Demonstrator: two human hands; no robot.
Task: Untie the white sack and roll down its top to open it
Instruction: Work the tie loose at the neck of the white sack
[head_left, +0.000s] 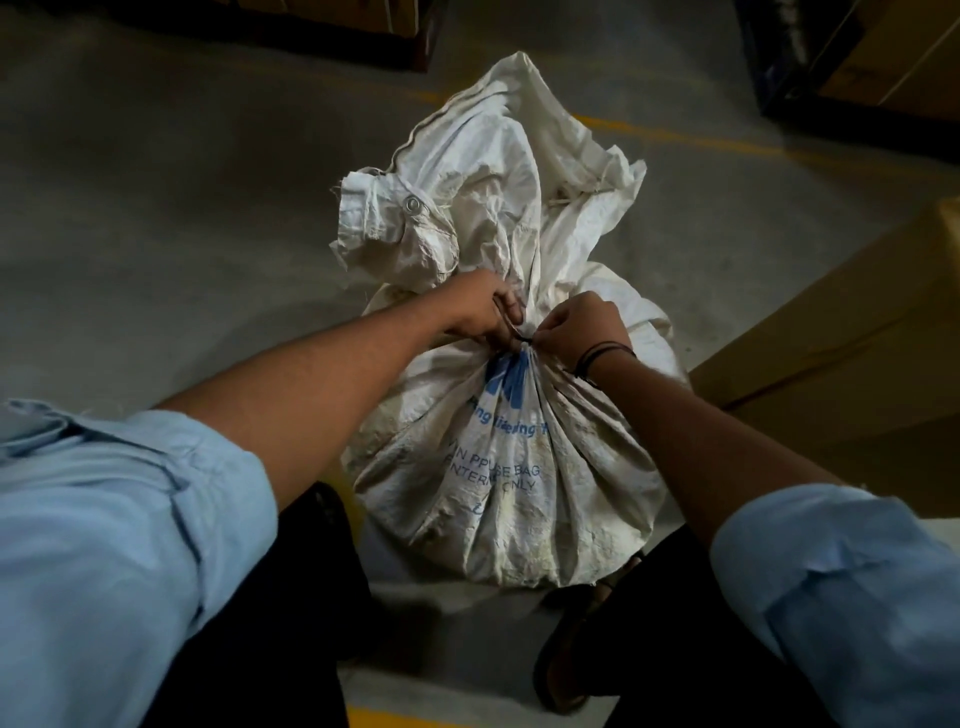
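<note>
Head view: white sack (498, 467) stands on the concrete floor (156, 234) at centre frame, between the person's legs at the lower edge. Neck is still cinched by a thin dark tie (522, 339) at mid-frame; fabric gathers into tight pleats below it. Left hand (480, 309) sits just left of the knot, fingers curled closed, pinching at the tie. Right hand (584, 327) is just right of it, fingers closed tight on the tie end or the knot; cannot tell which strand. Both hands touch the neck.

Progress, judged: early. Untying is in hand, knot not loose yet. Roll-down of the top not started.

Loose sack top (467, 197) flops away toward upper centre, crumpled, with a metal eyelet (413, 203) at its left fold.

Room: open floor at left and upper left, plenty of space to spread the top. Cardboard box (831, 353) crowds the sack at right, near the right wrist. Dark pallet edges (831, 109) at upper right and upper left, well apart from the sack.
</note>
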